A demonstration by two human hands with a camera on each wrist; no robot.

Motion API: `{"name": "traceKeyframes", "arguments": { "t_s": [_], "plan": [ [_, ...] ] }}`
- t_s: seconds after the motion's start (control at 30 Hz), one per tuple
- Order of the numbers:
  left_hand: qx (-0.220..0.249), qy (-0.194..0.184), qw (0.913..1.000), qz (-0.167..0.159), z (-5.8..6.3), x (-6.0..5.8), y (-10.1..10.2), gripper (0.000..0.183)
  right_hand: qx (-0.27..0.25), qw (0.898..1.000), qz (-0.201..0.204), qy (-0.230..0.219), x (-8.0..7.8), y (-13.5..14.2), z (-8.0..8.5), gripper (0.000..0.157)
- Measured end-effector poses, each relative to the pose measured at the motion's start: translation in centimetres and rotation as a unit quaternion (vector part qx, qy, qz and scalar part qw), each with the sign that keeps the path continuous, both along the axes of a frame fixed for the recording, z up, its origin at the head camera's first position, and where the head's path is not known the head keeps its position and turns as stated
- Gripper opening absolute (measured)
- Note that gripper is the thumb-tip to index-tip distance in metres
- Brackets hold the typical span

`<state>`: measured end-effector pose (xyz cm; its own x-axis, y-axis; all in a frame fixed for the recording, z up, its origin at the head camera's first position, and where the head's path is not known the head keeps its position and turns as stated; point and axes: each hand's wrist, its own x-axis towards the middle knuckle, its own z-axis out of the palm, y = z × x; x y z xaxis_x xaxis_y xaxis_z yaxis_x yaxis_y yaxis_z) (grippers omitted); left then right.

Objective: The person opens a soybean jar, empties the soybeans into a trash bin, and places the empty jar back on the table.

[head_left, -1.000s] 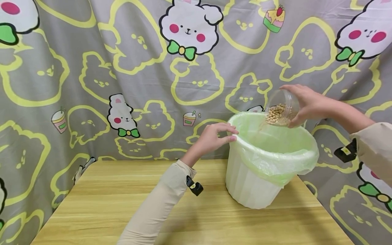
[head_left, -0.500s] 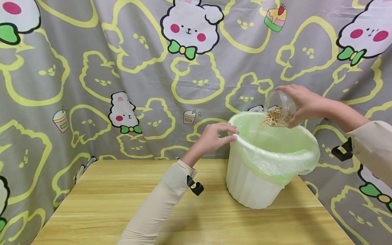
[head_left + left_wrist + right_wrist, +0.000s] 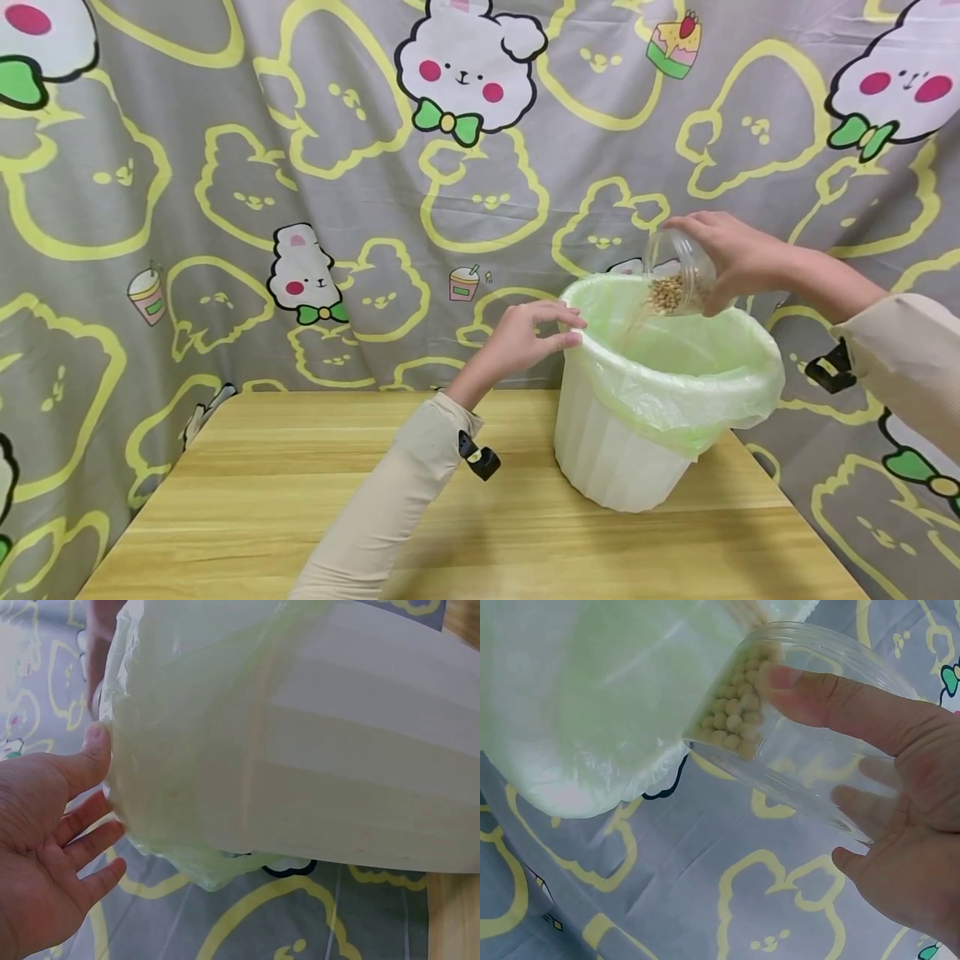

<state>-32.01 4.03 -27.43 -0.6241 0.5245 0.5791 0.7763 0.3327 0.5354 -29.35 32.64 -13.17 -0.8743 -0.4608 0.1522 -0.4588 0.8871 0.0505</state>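
A white trash can (image 3: 622,458) stands on the table, lined with a pale green plastic bag (image 3: 682,400) folded over its rim. My left hand (image 3: 525,335) holds the lined rim on its left side, thumb and fingers against the edge. Over the opening, my right hand (image 3: 738,254) grips a clear plastic jar (image 3: 678,250) tipped on its side, mouth toward the bag. Tan soybeans (image 3: 665,294) lie along the jar's lower wall, and a blurred stream of them falls from its mouth into the bag. The right wrist view shows the thumb on the jar's upper side. The bag's bottom is hidden.
A wood-grain table (image 3: 300,492) lies beneath the can, which stands toward its right rear. A grey patterned curtain (image 3: 360,208) hangs close behind the table and along its sides.
The right hand has moved slightly left and tilted the jar further. Fewer soybeans show inside it as they keep falling. The left hand and the trash can stay in place.
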Motion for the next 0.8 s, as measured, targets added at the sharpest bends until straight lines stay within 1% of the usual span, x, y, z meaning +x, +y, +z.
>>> {"name": "traceKeyframes", "arguments": {
  "t_s": [0.33,0.67,0.8],
  "plan": [
    [0.004,-0.007,1.0000,-0.005,-0.12,-0.09,0.00,0.025,0.037,0.999,0.009,0.022,-0.03,-0.68,-0.05,0.121],
    [0.012,-0.004,0.9999,-0.006,-0.06,-0.01,-0.02,0.026,0.067,0.997,0.015,0.040,-0.02,-0.85,0.07,0.122],
    [0.012,0.001,0.9999,-0.004,-0.12,0.04,-0.02,0.026,0.082,0.995,0.019,0.048,0.10,-0.93,-0.13,0.122]
  ]
}}
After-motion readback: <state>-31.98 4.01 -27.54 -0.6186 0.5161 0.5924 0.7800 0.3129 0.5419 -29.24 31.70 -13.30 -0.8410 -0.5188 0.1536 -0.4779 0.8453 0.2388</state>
